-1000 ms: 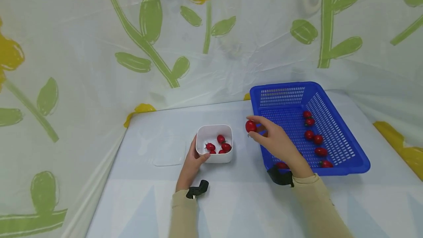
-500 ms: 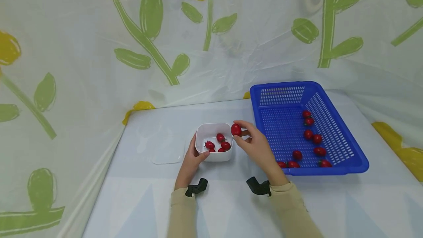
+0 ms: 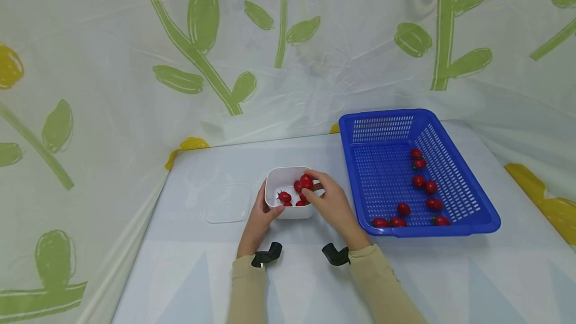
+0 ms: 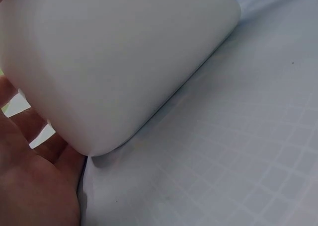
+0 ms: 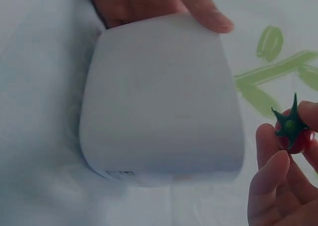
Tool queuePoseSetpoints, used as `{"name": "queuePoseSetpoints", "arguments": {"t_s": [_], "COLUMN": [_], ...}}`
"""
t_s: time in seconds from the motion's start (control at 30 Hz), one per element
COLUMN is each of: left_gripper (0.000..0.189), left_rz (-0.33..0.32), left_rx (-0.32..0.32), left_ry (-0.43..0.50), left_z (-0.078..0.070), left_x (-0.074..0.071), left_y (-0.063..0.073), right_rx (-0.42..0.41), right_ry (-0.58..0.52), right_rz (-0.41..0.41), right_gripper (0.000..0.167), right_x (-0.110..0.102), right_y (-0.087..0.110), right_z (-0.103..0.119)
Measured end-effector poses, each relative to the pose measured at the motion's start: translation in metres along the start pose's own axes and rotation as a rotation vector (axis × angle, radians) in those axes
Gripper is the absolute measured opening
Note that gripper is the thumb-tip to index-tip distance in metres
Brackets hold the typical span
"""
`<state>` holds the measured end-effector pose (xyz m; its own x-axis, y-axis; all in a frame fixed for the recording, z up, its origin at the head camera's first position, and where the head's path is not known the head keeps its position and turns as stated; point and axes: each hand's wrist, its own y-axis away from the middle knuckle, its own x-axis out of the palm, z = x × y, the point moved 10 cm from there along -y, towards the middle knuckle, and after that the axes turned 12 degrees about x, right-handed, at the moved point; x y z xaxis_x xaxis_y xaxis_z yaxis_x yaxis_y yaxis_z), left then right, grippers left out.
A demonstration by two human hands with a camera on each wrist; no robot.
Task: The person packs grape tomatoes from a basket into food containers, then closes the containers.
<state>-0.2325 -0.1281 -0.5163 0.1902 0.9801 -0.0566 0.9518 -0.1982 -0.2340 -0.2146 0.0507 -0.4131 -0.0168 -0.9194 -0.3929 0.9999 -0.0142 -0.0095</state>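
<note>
A small white square tub (image 3: 294,212) stands on the table with several cherry tomatoes (image 3: 284,197) inside. My left hand (image 3: 259,221) grips it at the left, thumb over the front rim and fingers round the side. Between the thumb and fingertips of my right hand (image 3: 332,204) a red cherry tomato (image 3: 306,181) is pinched, over the right part of the tub. In the right wrist view the green star-shaped stem (image 5: 290,125) of that tomato faces the camera. The tub's outer wall (image 4: 124,62) fills much of the left wrist view. Part of the tub's inside is hidden by my right hand.
On the right a blue perforated basket (image 3: 474,186) holds several more cherry tomatoes (image 3: 418,181), mostly along its right and front sides. A clear flat lid (image 3: 228,204) lies left of the tub. A flower-printed sheet (image 3: 337,79) hangs behind the table.
My right hand has moved left from the basket's edge to over the tub, carrying the pinched cherry tomato. The left hand has kept its grip on the tub.
</note>
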Motion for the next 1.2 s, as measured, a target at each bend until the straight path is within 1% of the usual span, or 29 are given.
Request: {"name": "queuePoseSetpoints", "arguments": {"t_s": [0.07, 0.2, 0.3, 0.4, 0.53, 0.63, 0.73, 0.8, 1.03, 1.2], "left_gripper": [0.078, 0.078, 0.077, 0.077, 0.077, 0.076, 0.076, 0.076, 0.077, 0.078], "left_rz": [0.004, 0.011, 0.015, 0.012, 0.007, 0.003, -0.001, -0.001, 0.008, 0.021], "left_rx": [0.006, -0.012, -0.035, -0.036, -0.029, -0.017, -0.008, -0.015, -0.020, -0.020], "left_ry": [-0.001, 0.006, 0.005, 0.010, 0.024, 0.010, -0.010, -0.013, -0.010, 0.009], "left_z": [-0.004, -0.016, -0.022, -0.021, -0.011, -0.003, 0.000, 0.001, -0.001, -0.010], "left_x": [0.000, 0.004, 0.007, 0.006, 0.003, 0.001, 0.000, -0.001, 0.000, 0.002], "left_y": [0.000, 0.002, 0.005, 0.004, 0.002, 0.001, 0.000, 0.000, -0.001, 0.000], "right_rx": [-0.003, 0.013, 0.011, -0.012, -0.042, -0.067, -0.086, -0.092, -0.105, -0.125], "right_ry": [0.000, 0.013, 0.031, 0.057, 0.101, 0.132, 0.164, 0.181, 0.204, 0.282], "right_rz": [0.005, 0.005, -0.006, -0.032, -0.069, -0.087, -0.102, -0.111, -0.111, -0.120], "right_gripper": [0.042, 0.044, 0.044, 0.044, 0.044, 0.043, 0.043, 0.043, 0.044, 0.041], "right_x": [0.004, 0.010, 0.013, 0.014, 0.015, 0.016, 0.016, 0.016, 0.018, 0.022], "right_y": [-0.002, -0.003, -0.003, -0.003, -0.003, -0.003, -0.002, -0.001, -0.001, 0.000], "right_z": [-0.002, -0.007, -0.010, -0.008, -0.006, -0.003, -0.001, 0.000, 0.003, 0.006]}}
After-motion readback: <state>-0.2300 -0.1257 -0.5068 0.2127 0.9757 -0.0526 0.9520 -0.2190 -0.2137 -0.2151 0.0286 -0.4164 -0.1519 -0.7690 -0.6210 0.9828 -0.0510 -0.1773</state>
